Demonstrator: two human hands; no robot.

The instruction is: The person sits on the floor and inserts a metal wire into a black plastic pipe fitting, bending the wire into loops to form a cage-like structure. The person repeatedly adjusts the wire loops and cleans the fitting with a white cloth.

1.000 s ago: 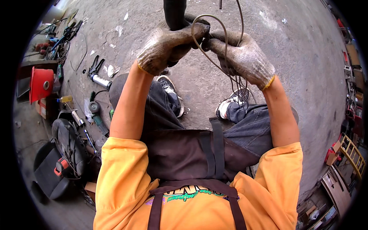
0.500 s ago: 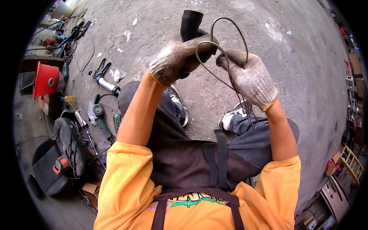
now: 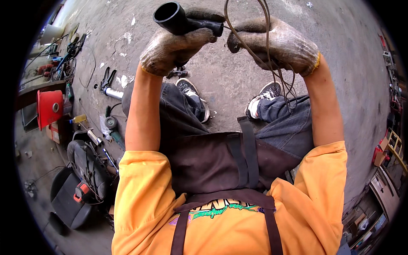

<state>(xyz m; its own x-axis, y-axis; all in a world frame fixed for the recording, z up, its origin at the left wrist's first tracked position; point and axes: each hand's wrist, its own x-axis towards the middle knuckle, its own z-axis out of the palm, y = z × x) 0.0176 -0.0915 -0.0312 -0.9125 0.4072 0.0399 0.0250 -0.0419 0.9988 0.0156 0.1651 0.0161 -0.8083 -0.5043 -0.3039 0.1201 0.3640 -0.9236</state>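
My left hand, in a soiled knitted glove, is closed around a black rubber elbow hose. The hose's wide mouth faces up and left, and its narrower end points toward my right hand. My right hand, gloved the same way, pinches a thin grey-brown wire whose loops rise above the glove and dangle in a tangle below it. Between the two hands, a short dark line shows at the hose's narrow end; whether it enters the hose cannot be made out.
Beyond my left knee lie a silver-barrelled cartridge gun and an angle grinder. Farther left are a red metal piece and a black car seat. Small dark parts rest near my left shoe. A yellow ladder-like frame stands far right.
Both hands have risen in the view and spread apart. The elbow hose has tipped over from upright to lying sideways, its wide mouth now showing. The wire loops have shifted up.
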